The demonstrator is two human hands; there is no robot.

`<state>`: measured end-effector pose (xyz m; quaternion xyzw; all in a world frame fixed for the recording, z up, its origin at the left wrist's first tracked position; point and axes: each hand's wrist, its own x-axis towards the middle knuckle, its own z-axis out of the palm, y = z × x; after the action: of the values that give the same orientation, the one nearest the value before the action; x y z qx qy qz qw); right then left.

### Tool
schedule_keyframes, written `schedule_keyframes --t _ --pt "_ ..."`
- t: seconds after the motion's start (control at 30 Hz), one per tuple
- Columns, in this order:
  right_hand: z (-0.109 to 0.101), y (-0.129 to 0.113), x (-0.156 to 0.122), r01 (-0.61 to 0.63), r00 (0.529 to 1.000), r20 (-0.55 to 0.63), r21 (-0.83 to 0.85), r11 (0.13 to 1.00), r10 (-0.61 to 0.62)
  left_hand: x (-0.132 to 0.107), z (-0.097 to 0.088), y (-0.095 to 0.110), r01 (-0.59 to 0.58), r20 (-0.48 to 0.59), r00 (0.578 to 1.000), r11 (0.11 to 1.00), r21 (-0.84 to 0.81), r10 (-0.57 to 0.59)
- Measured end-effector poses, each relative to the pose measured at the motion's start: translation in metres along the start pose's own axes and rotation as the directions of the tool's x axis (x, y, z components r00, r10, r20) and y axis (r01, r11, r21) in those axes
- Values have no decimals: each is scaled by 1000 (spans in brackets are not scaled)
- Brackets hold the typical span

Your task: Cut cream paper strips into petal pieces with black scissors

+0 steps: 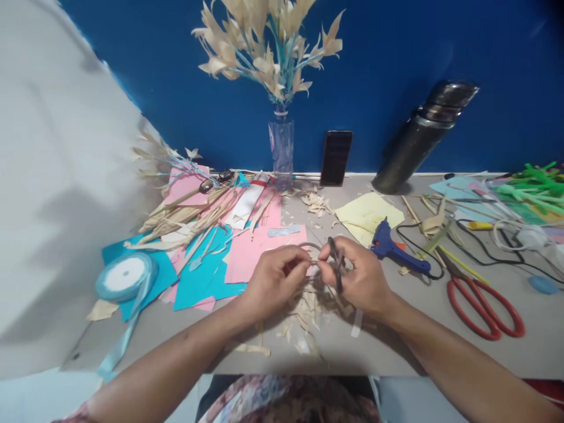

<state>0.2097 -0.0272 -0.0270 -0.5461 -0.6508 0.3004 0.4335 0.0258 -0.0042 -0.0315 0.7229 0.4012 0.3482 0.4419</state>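
My left hand [279, 273] is closed in a pinch on the end of a thin brownish strip [314, 247] that curves up between my hands. Close beside it, my right hand [359, 276] has thumb and finger pinched at the same strip. Small dark-handled scissors [338, 264] are tucked in the right hand's fingers; their blades are mostly hidden. Below both hands, scraps of dry husk [304, 317] lie scattered on the grey table [388, 358]. Pink paper [247, 252] is nearest to my left hand.
A blue glue gun [396, 249] and red-handled scissors [484, 302] lie to the right. A ribbon roll [126, 276] lies left. Behind stand a bottle [282, 147] of dry husk flowers [268, 53], a phone [336, 157] and a leaning flask [416, 144].
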Motion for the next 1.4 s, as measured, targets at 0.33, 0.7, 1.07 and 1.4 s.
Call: schedule_keyframes --t 0.33,0.7,1.07,1.4 --pt "9 -2 7 -431 900 327 567 702 288 -1 -12 -8 -261 -85 950 912 317 301" --pt "4 -4 2 -277 957 190 367 888 220 6 -4 3 409 222 908 641 -650 -355" --pt "12 4 2 -416 909 304 627 659 285 2 7 -1 465 351 885 535 -706 -306" --pt "13 3 2 -407 911 384 784 469 150 1 1 -3 489 474 871 337 -804 -134"
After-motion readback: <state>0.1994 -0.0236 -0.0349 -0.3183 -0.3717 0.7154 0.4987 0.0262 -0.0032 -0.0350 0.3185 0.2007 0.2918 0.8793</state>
